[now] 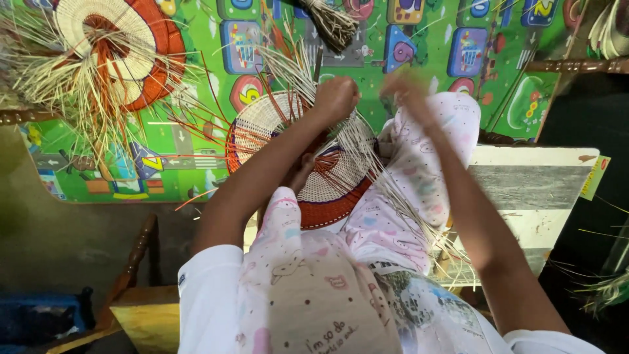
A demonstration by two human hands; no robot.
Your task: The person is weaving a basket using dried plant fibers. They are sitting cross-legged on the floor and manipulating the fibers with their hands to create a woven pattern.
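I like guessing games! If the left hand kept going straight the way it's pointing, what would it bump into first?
Probably the loose pale straw strands fanning out just past the left hand, then the green play mat behind them. Depth is hard to judge.

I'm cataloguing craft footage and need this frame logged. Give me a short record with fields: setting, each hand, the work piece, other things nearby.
setting: seated person seen from above, legs in pale pink printed fabric, over a green play mat
left hand: closed fist on the round woven disc
right hand: motion-blurred, raised by loose straw strands; grip unclear
work piece: cream and orange-red disc on the lap, unwoven strands fanning out
nearby: second woven piece with loose ends on the mat; straw bundle; white painted bench
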